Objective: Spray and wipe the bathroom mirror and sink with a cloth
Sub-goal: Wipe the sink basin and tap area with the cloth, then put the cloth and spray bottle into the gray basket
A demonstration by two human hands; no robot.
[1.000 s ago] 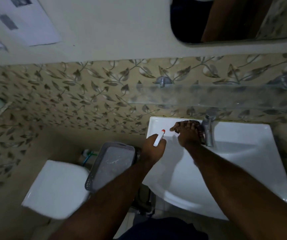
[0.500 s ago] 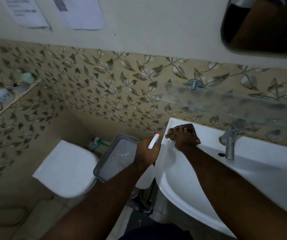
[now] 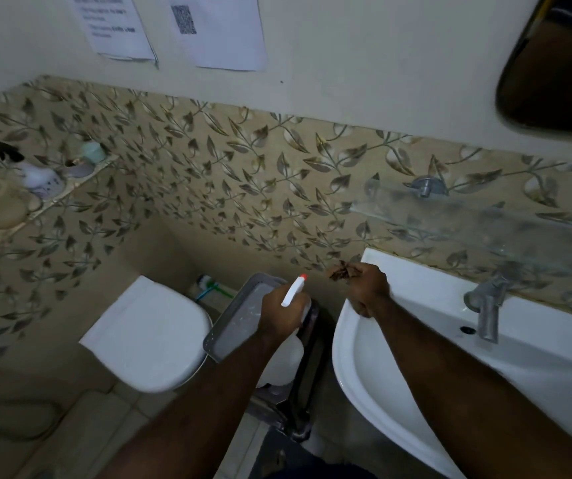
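Moved: right hand (image 3: 367, 288) had slid from near the tap (image 3: 486, 305) to the far left corner of the sink (image 3: 398, 385); the view had swung left too, so more toilet (image 3: 149, 337) showed.
Right hand: closed around a brown cloth (image 3: 341, 272), which stuck out past the fingers.
Cloth: at the sink's back left corner, by the leaf tiles (image 3: 208, 174); I could not tell if it touched the sink.
Left hand: left hand (image 3: 281, 314) was wrapped tight around the neck of a white bottle (image 3: 282, 361).
Bottle: held over the gap between bin (image 3: 232, 323) and sink, just left of the sink rim.
Nozzle: white with a red tip (image 3: 303, 277), pointing up and right at the cloth, near it but not touching.
Hands: close together, left one a bit lower.
Sink: white, under the right arm, right of both hands' fingers.
Mirror: mirror (image 3: 553, 63) hung high on the right, well apart from both hands.
Wall: two papers (image 3: 222, 29) were stuck up above the tiles.
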